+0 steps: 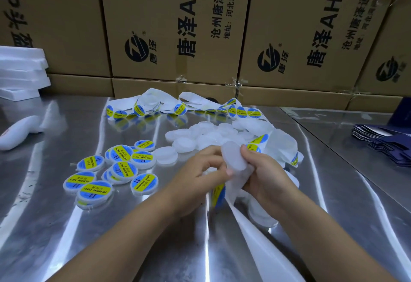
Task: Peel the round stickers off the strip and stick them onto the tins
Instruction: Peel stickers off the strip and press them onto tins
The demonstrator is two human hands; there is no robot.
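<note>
My right hand (264,170) grips a plain white round tin (233,156), tilted on edge, just above the steel table. My left hand (204,170) has its fingers curled at the white backing strip (246,232) right beside the tin. A blue and yellow round sticker (219,195) shows under my hands. Several unlabelled white tins (200,136) lie heaped behind my hands. Several tins with blue and yellow stickers (120,166) lie to the left. The long sticker strip (240,110) curls across the back of the table.
The steel table (111,237) runs to a wall of brown cardboard boxes (178,25) at the back. White foam slabs (20,72) are stacked at far left, with a white object (15,134) below them. Dark blue folded cartons (387,143) lie at the right.
</note>
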